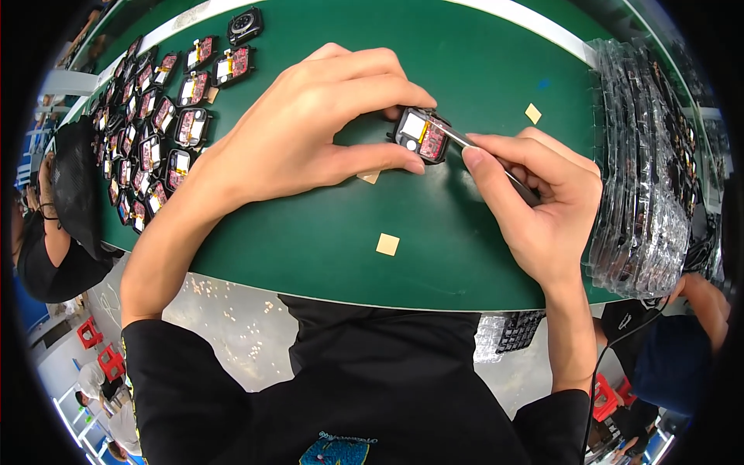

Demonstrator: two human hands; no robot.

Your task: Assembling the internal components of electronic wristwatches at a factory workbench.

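Note:
An opened smartwatch body (419, 136) sits in the middle of the green table, showing a red circuit board, a white battery-like block and a yellow strip. My left hand (325, 116) grips its edges between thumb and fingers. In my right hand (542, 186) is a pair of metal tweezers (496, 164), the tip at the watch's upper right part. Whether the tip pinches anything is too small to tell. Under my left thumb a small yellow paper square (369, 177) peeks out. Another yellow square (387, 245) lies nearer to me.
Many similar opened watch bodies (192, 126) stand in rows at the left. A black watch case (245, 26) lies at the back. Stacked clear plastic trays (639, 178) line the right side. A yellow square (532, 113) lies near them. Other people sit at both sides.

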